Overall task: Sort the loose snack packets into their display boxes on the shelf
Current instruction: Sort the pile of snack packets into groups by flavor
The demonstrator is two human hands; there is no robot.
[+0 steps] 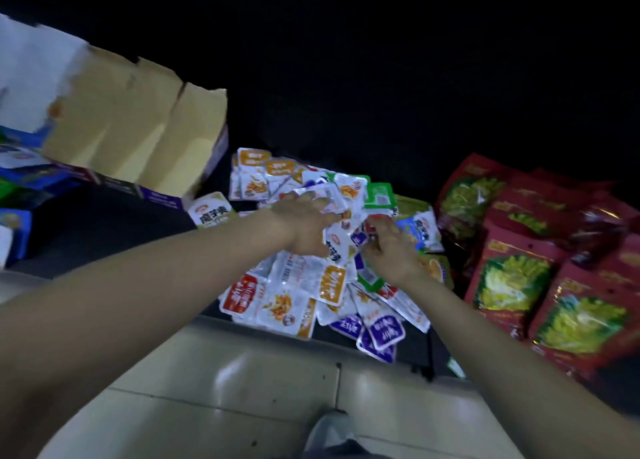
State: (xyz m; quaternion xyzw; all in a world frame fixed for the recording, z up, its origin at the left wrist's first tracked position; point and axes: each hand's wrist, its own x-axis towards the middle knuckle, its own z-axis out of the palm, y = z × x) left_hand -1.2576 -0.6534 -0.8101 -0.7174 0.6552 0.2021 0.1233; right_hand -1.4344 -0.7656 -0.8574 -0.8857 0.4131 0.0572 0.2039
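A heap of small snack packets (298, 296) in white, orange, purple, red, green and blue lies on the dark shelf in the middle. My left hand (304, 225) rests on top of the heap, fingers curled around a bunch of white packets (337, 213). My right hand (391, 251) is beside it, fingers bent down into the packets; what it grips is hidden. A display box with a raised cardboard flap (138, 123) and purple sides stands at the left.
Large red bags with cabbage pictures (540, 261) are stacked at the right. Blue and green boxes (24, 181) sit at the far left. The shelf's back is dark. Pale floor tiles (242, 389) and a shoe (329, 431) lie below the shelf edge.
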